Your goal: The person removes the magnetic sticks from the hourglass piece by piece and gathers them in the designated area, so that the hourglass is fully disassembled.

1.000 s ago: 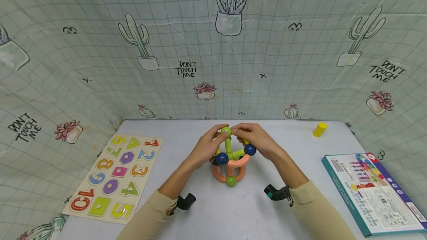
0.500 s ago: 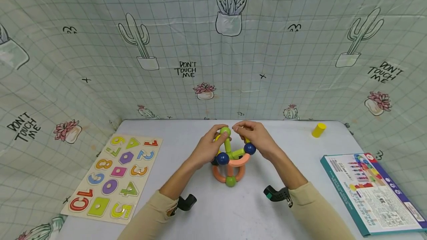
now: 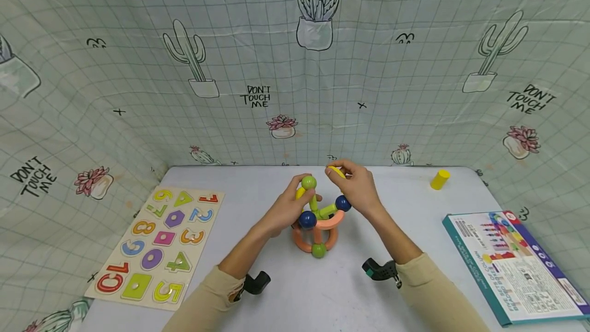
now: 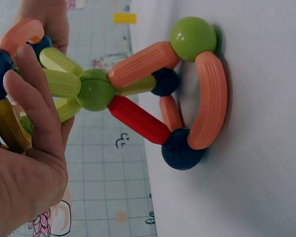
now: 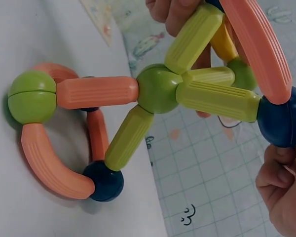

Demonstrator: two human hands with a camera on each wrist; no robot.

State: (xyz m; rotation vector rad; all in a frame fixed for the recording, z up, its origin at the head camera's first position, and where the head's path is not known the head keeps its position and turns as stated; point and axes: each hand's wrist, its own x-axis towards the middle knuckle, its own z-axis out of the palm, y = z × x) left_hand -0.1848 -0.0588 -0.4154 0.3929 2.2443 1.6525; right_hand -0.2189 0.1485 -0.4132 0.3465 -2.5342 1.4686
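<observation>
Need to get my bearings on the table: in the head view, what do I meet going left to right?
Number puzzle board → left hand → rod-and-ball toy → right hand → yellow cylinder → toy box.

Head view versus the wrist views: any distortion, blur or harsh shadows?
Head view: wide-angle, the grid-patterned backdrop lines bow, light even. Left wrist view: the near left hand looks soft, a soft shadow beside the curved orange rod. Right wrist view: sharp, no glare.
</observation>
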